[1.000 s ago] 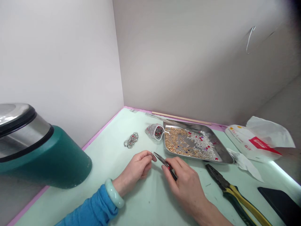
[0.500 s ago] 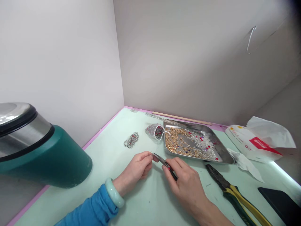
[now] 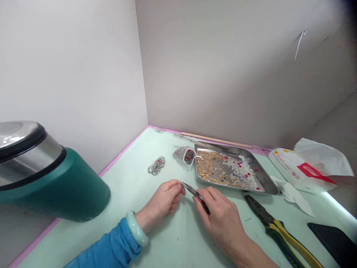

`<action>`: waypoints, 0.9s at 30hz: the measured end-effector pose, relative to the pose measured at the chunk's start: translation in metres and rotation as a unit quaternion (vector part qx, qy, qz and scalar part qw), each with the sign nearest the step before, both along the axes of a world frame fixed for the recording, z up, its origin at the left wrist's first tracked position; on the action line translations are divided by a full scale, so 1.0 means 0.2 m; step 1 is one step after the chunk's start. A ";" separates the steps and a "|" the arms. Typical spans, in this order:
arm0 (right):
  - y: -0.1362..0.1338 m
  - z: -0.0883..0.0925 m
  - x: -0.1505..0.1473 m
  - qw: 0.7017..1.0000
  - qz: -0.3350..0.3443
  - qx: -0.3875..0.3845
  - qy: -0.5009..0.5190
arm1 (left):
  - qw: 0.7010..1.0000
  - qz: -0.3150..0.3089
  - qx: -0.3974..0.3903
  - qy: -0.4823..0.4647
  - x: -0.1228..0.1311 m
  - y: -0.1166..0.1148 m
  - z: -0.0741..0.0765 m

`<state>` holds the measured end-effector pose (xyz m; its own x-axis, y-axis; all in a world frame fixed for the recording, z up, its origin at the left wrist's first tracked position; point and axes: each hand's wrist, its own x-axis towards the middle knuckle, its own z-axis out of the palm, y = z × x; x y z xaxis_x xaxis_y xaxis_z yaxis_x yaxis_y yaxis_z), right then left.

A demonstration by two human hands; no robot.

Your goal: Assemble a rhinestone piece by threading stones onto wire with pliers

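Observation:
My left hand (image 3: 166, 197), with a pale green bangle (image 3: 136, 229) at the wrist, is closed in a pinch. A thin bit of wire (image 3: 180, 181) shows at its fingertips, mostly hidden by them. In my right hand (image 3: 220, 212) is a small pair of needle-nose pliers (image 3: 196, 194) with dark handles. Their narrow jaws point left and meet the wire at my left fingertips; whether they grip it is too small to tell. Just beyond my left hand lies a small heap of wire loops with beads (image 3: 157, 165).
A metal tray (image 3: 272, 182) holds gold, clear and red beads. Left of it sits a clear bag of beads (image 3: 181, 154) with a white cord. Larger pliers (image 3: 267, 219), a tissue pack (image 3: 290, 173) and a dark flat object (image 3: 331, 238) lie right. A green flask (image 3: 69, 190) stands left.
The view has shifted very slightly. Both hands and the pliers stay almost in place, with a little more of a left fingertip showing beside the jaws.

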<state>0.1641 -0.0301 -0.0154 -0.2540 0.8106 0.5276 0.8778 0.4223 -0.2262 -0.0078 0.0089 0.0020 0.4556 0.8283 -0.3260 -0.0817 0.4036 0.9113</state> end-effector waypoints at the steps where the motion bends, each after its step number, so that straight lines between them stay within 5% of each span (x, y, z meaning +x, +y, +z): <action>1: 0.00 0.00 0.00 1.000 -0.001 0.015 -0.007 | 1.000 0.004 0.002 0.004 0.00 0.00 0.00; 9: -0.02 0.01 -0.03 0.996 -0.009 0.061 -0.065 | 0.994 0.022 0.062 0.090 0.01 0.01 -0.04; 19: -0.03 0.01 -0.04 0.995 -0.020 0.060 -0.075 | 0.928 0.037 0.270 0.255 0.01 0.01 -0.07; 27: -0.03 0.04 -0.02 0.999 0.004 -0.026 0.039 | 0.968 0.017 0.186 0.166 0.00 0.02 -0.05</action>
<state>0.1610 -0.0355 -0.0073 -0.2205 0.8354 0.5035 0.8530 0.4154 -0.3158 -0.0074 0.0127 -0.0073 0.3466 0.9295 -0.1262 0.2327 0.0452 0.9715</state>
